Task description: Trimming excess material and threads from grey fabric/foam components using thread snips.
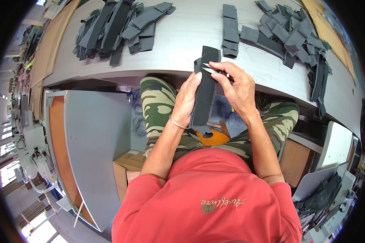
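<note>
My left hand (186, 99) is closed round the left edge of a long black fabric strip (205, 95), which is held upright over my lap in front of the table edge. Near the strip's upper end, the thumb and fingers of my right hand (238, 86) pinch a small pair of thread snips (209, 70). Two pale pointed blades stand apart and lie over the fabric. A small dark flap sticks out at the strip's left side by the blade tips. The snips' handle is mostly hidden in my hand.
On the pale table (182, 44), a pile of dark fabric strips (113, 28) lies at the left and a looser heap (290, 32) at the right. A single folded strip (230, 30) lies between them. A grey cabinet panel (97, 150) and cardboard box (125, 166) stand at left.
</note>
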`<state>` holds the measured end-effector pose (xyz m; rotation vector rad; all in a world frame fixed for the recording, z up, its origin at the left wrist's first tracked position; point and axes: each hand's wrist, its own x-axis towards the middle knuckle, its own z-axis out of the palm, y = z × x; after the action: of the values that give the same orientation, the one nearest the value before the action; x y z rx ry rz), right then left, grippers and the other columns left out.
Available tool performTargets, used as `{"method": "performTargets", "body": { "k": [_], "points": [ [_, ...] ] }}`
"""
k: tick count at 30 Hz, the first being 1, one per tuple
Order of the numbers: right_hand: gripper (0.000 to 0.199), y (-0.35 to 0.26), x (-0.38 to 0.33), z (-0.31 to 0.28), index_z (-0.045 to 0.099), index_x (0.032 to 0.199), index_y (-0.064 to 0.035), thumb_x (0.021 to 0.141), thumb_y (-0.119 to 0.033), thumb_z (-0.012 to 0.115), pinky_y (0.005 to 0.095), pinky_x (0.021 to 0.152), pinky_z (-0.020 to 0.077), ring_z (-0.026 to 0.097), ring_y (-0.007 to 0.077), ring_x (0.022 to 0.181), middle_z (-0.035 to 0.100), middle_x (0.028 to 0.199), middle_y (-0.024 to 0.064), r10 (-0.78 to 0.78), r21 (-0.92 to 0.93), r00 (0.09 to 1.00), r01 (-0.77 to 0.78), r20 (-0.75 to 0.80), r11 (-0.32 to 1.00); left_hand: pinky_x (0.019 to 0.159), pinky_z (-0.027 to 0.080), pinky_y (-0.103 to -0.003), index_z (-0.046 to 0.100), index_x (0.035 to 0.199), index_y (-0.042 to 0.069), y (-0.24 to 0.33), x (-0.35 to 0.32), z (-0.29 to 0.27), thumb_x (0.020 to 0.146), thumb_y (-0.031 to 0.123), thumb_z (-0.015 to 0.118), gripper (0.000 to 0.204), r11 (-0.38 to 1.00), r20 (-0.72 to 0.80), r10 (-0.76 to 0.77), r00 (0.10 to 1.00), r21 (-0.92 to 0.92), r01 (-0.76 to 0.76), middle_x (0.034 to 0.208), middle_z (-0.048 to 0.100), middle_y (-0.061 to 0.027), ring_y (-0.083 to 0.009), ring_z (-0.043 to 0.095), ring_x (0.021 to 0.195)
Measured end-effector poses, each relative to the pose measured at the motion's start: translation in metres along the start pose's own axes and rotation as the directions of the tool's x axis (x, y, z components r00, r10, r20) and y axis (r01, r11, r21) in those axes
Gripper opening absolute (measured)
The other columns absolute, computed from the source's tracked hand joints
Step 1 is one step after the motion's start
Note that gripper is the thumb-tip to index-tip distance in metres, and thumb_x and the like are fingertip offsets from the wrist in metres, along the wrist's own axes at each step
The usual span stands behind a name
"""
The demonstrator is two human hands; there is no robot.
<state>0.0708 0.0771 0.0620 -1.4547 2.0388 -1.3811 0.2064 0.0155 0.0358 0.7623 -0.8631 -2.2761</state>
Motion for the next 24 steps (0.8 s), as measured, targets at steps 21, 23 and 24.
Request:
{"method": "performTargets", "body": {
  "k": [21,23,24],
  "points": [
    [0.022,-0.013,-0.035,0.006,0.068,0.101,-0.0104,0.079,-0.015,0.069,0.0319,0.062,0.0487,0.064,0.0254,0.072,0.067,0.086,0.0080,-0.003,0.112,0.982,-0.018,0.189,0.994,0.065,0.054,-0.025,0.050,0.114,0.010,0.006,0.017,-0.014,0.096,0.030,0.052,0.026,0.981,-0.112,0.177,0.978,-0.063,-0.185,0.092,0.059,-0.0012,-0.0097,0.061,0.074],
    [0.021,-0.015,-0.035,0.009,0.068,0.100,-0.0111,0.079,-0.015,0.068,0.0324,0.062,0.0486,0.064,0.0252,0.071,0.067,0.084,0.0074,-0.021,0.094,0.983,0.004,0.181,0.996,0.065,0.054,-0.025,0.050,0.115,0.010,0.005,0.018,-0.014,0.096,0.030,0.052,0.027,0.973,-0.100,0.219,0.971,-0.045,-0.224,0.091,0.059,-0.0015,-0.0100,0.061,0.075],
    [0.020,-0.015,-0.035,0.011,0.069,0.099,-0.0115,0.079,-0.015,0.069,0.0328,0.061,0.0485,0.064,0.0252,0.070,0.067,0.083,0.0071,-0.035,0.100,0.986,0.019,0.164,0.995,0.065,0.054,-0.025,0.050,0.115,0.010,0.006,0.018,-0.012,0.096,0.030,0.052,0.027,0.974,-0.100,0.218,0.971,-0.044,-0.223,0.091,0.059,-0.0015,-0.0100,0.061,0.075]
  ]
}}
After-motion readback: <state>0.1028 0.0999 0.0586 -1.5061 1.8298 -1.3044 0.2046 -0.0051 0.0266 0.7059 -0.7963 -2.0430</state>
